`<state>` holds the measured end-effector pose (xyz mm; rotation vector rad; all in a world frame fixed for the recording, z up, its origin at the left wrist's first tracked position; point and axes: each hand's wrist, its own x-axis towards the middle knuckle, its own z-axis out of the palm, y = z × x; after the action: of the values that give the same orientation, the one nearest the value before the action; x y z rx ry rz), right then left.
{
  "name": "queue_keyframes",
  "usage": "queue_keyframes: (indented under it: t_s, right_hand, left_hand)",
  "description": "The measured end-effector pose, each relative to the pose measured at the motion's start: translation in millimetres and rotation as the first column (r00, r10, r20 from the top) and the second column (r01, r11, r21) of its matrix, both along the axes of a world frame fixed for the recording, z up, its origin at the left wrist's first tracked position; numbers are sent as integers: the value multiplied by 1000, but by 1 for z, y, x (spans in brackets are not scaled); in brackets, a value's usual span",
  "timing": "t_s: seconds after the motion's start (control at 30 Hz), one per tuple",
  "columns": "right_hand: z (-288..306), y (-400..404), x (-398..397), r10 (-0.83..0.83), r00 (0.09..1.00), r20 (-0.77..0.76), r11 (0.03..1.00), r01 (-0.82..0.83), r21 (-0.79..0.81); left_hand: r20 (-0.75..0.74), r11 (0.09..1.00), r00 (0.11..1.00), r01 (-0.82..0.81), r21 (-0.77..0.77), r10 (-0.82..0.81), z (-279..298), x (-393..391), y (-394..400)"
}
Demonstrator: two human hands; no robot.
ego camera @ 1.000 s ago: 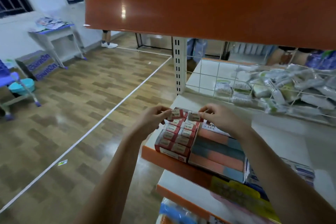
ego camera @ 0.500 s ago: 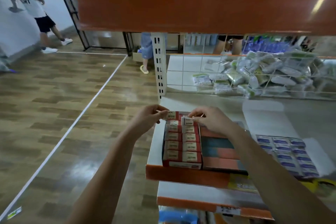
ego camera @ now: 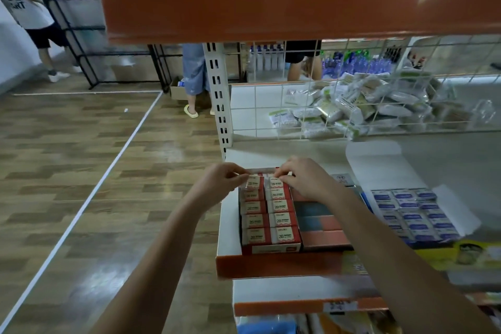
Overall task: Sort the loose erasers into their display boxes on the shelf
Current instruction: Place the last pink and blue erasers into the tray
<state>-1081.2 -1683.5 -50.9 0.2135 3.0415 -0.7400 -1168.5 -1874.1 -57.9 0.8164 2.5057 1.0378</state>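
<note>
At the red display box's (ego camera: 271,214) far end, left hand (ego camera: 219,182) pinches an eraser (ego camera: 253,184); right hand (ego camera: 303,179) presses another (ego camera: 276,183); seat both level.

The left hand (ego camera: 217,184) now tilts a 2B eraser (ego camera: 253,184) up at the red box's (ego camera: 271,248) twelve o'clock end.

Both hands work at the far end of a red display box (ego camera: 271,246) on the shelf (ego camera: 279,266), filled with two columns of red-and-white erasers. The left hand (ego camera: 217,184) pinches one eraser (ego camera: 253,184) at the back of the left column; the right hand (ego camera: 306,180) presses its fingers (ego camera: 283,173) on the back eraser of the right column. Beside the box lie blue and salmon blocks (ego camera: 320,225), then a box of blue-labelled erasers (ego camera: 414,214)
</note>
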Motion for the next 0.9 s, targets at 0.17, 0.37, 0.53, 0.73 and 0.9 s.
queue_keyframes:
  t_s: [0.17, 0.37, 0.53, 0.73, 0.9]
  right_hand:
    - [-1, -2, 3, -28, 998, -50, 998, 26, -55]
    - [-4, -2, 3, -35, 997, -67, 996, 29, -88]
    - [-3, -3, 3, -22, 998, -61, 997, 18, -74]
    - [-5, -6, 4, -38, 998, -48, 998, 36, -48]
    - [7, -2, 4, 15, 1000, 3, 1000, -15, 9]
  left_hand:
    - [-52, 997, 998, 36, -75, -40, -1, -5, 3]
    - [-195, 983, 974, 83, -166, -115, 3, -6, 8]
    - [-256, 971, 955, 89, -223, -146, 0, -10, 8]
    - [-307, 908, 904, 171, -382, -299, 2, -16, 13]
    - [-359, 880, 854, 209, -426, -377, 15, -21, 25]
